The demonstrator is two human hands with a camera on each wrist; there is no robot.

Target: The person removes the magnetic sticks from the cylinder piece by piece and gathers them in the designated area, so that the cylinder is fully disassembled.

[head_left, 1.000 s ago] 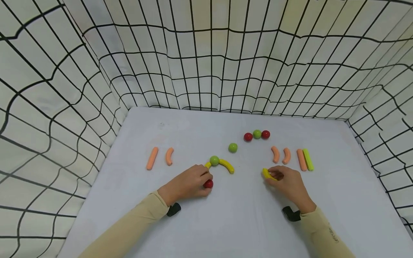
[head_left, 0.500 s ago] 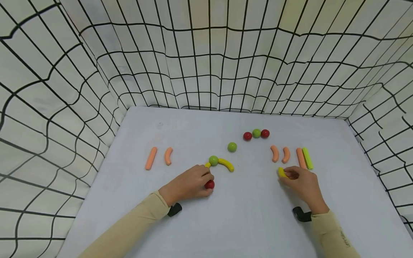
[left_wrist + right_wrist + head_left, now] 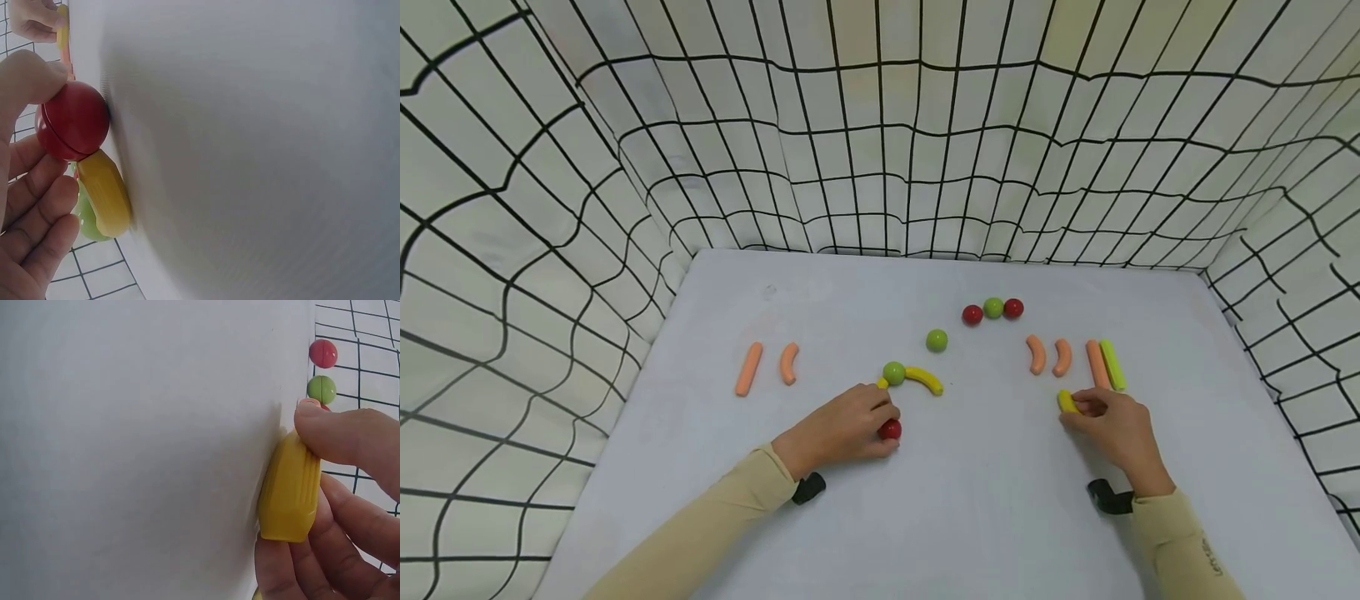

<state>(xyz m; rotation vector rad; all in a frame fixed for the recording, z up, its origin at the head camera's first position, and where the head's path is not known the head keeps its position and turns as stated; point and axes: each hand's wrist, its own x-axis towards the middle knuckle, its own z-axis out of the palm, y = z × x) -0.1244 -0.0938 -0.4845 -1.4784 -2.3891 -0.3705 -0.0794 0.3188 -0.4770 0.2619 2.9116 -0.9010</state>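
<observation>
My left hand (image 3: 842, 427) holds a glossy red ball (image 3: 891, 429) against the white table, the thumb on one side and fingers on the other. In the left wrist view, one end of a yellow curved, banana-like piece (image 3: 105, 194) touches that ball. Its far end meets a green ball (image 3: 893, 372), from which a second yellow curved piece (image 3: 925, 380) extends to the right. My right hand (image 3: 1116, 427) pinches a third yellow banana-like piece (image 3: 290, 494) between thumb and fingers, low over the table or on it. An orange stick (image 3: 1097, 364) lies just beyond this hand.
A lime-green stick (image 3: 1112, 365) lies beside the orange one. Two orange curved pieces (image 3: 1036, 355) are left of them. A lone green ball (image 3: 937, 340) and a red-green-red row (image 3: 993, 307) sit farther back. More orange pieces (image 3: 748, 369) lie left. Black netting (image 3: 880, 129) encloses the table.
My right hand has carried the yellow piece to the right, closer to the orange and lime-green sticks. My left hand keeps its hold on the red ball, nearly still.
</observation>
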